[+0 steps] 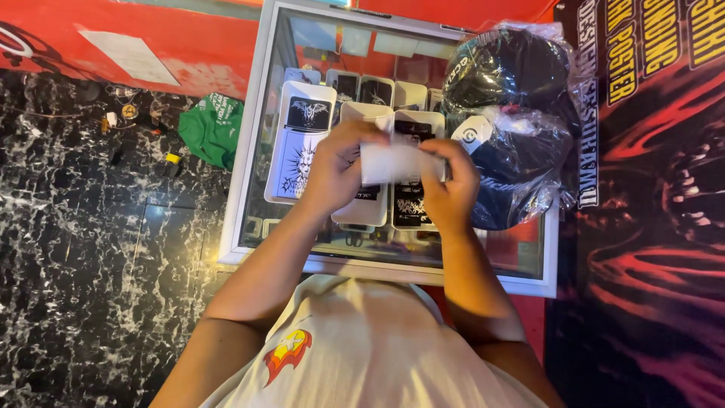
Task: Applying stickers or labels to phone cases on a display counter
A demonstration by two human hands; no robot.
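Observation:
Both my hands hold a small white paper (pixel 393 162) above a glass display case (pixel 260 98). My left hand (pixel 336 162) pinches the paper's left edge and my right hand (pixel 449 185) grips its right edge. Under the paper, on the glass top, lie white trays (pixel 291 147) that carry black and white printed stickers. Part of the middle tray is hidden by my hands.
Black caps wrapped in clear plastic (pixel 513 113) are piled on the right of the case. A green cloth (pixel 213 128) and small items lie on the dark marble floor (pixel 91 249) at left. A red and black banner (pixel 649 204) hangs at right.

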